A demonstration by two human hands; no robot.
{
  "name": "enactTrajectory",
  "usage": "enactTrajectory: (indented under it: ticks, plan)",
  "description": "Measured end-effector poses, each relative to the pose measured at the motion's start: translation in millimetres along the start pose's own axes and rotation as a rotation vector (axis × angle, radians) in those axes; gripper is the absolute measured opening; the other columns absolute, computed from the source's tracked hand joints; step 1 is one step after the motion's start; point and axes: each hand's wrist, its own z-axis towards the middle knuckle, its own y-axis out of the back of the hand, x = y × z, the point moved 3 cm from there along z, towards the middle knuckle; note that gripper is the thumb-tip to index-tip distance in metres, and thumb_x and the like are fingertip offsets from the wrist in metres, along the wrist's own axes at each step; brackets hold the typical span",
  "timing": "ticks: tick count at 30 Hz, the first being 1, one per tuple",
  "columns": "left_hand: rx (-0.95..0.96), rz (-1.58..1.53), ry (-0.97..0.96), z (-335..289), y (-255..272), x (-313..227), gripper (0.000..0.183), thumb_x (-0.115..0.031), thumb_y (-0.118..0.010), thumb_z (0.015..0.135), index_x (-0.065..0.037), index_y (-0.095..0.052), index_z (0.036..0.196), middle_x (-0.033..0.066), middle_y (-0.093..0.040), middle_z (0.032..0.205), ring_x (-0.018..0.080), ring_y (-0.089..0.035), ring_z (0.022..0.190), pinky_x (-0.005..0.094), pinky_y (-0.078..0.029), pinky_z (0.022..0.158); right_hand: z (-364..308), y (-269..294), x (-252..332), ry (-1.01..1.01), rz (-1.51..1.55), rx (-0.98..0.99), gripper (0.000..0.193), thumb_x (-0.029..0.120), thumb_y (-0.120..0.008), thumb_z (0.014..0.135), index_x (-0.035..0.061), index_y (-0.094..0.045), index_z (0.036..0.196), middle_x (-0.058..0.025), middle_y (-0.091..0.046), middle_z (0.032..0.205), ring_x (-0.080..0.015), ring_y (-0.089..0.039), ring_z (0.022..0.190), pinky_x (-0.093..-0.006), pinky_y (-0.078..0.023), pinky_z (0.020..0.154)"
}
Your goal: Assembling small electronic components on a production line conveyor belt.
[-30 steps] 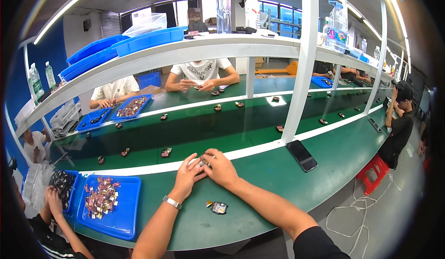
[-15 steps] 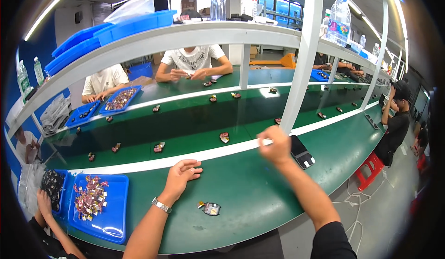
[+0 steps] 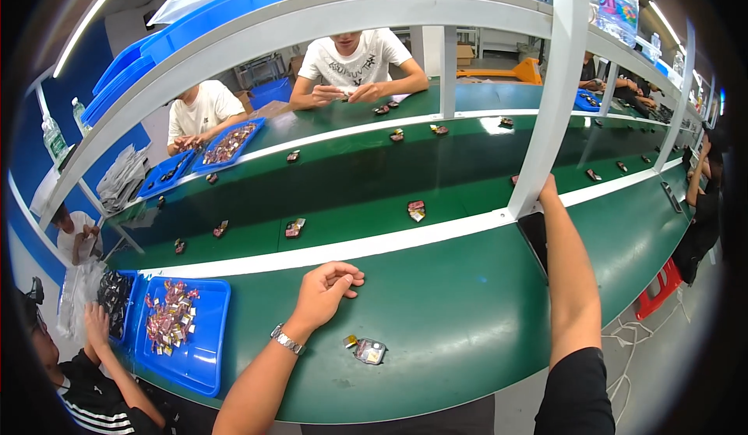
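Note:
My left hand (image 3: 330,291), with a metal watch (image 3: 287,339) on the wrist, hovers over the near green worktop (image 3: 436,302). Its fingers are loosely stretched and hold nothing. Just below it lies a small rounded electronic part (image 3: 369,351) with a clear-grey face and a yellow tab (image 3: 350,342). My right arm reaches far forward, and my right hand (image 3: 549,190) is beside the white upright post (image 3: 543,147), at the belt's edge. The post hides its fingers. A flat black phone-like object (image 3: 534,242) lies under that forearm, partly covered.
A blue tray (image 3: 222,334) of small reddish-and-gold parts stands left, beside a blue tray of black pieces (image 3: 117,299) where a co-worker's hand (image 3: 97,324) rests. Similar parts, one being (image 3: 417,211), dot the green belt (image 3: 351,193). A white shelf beam (image 3: 351,10) crosses above.
My right hand has gone forward and right, from above the worktop's far edge to beside the post. My left hand has barely moved, its fingers drawn closer together. The whole view has shifted.

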Motion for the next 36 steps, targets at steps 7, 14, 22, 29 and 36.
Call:
enactTrajectory:
  ticks: [7,14,22,29,36]
  plan:
    - [-0.035,0.048,-0.004,-12,15,-2,0.015,-0.006,-0.056,0.096,0.003,-0.063,0.106,0.0135,-0.069,0.104,0.0191,-0.067,0.096,0.0296,-0.057,0.077,-75,31,94,-0.261,0.487,0.093,0.007,0.009,-0.07,0.082,0.0017,-0.068,0.083,-0.0042,-0.064,0.07,-0.0116,-0.058,0.055,-0.0262,-0.049,0.05]
    - [-0.062,0.112,-0.046,-7,12,1,0.012,-0.002,-0.054,0.094,0.002,-0.062,0.102,0.0111,-0.069,0.099,0.0168,-0.067,0.091,0.0269,-0.056,0.072,-111,116,68,-0.207,0.673,-0.044,0.024,0.009,-0.076,0.08,-0.0001,-0.065,0.1,-0.0065,-0.067,0.089,-0.0135,-0.063,0.074,-0.0254,-0.056,0.066]
    - [-0.08,0.143,-0.042,-4,4,-1,0.011,-0.001,-0.053,0.094,0.001,-0.062,0.1,0.0114,-0.068,0.098,0.0168,-0.067,0.09,0.0265,-0.056,0.07,-117,125,58,-0.247,0.635,-0.055,0.024,0.008,-0.076,0.081,0.0006,-0.064,0.1,-0.0065,-0.068,0.091,-0.0141,-0.064,0.079,-0.0259,-0.056,0.07]
    - [-0.092,0.159,-0.036,-10,7,-2,0.011,-0.001,-0.053,0.094,0.001,-0.061,0.101,0.0118,-0.069,0.098,0.0176,-0.068,0.089,0.0264,-0.056,0.07,-93,57,76,-0.272,0.551,-0.045,0.025,0.004,-0.077,0.078,-0.0041,-0.065,0.099,-0.0106,-0.069,0.085,-0.0146,-0.066,0.066,-0.0256,-0.056,0.058]
    - [-0.038,0.119,-0.038,-8,6,0,0.013,-0.005,-0.054,0.096,0.001,-0.063,0.103,0.0121,-0.069,0.102,0.0182,-0.067,0.093,0.028,-0.057,0.074,-78,28,71,-0.113,-0.04,-0.141,0.012,0.011,-0.072,0.076,0.002,-0.075,0.084,-0.0094,-0.071,0.07,-0.0168,-0.067,0.058,-0.0332,-0.056,0.059]
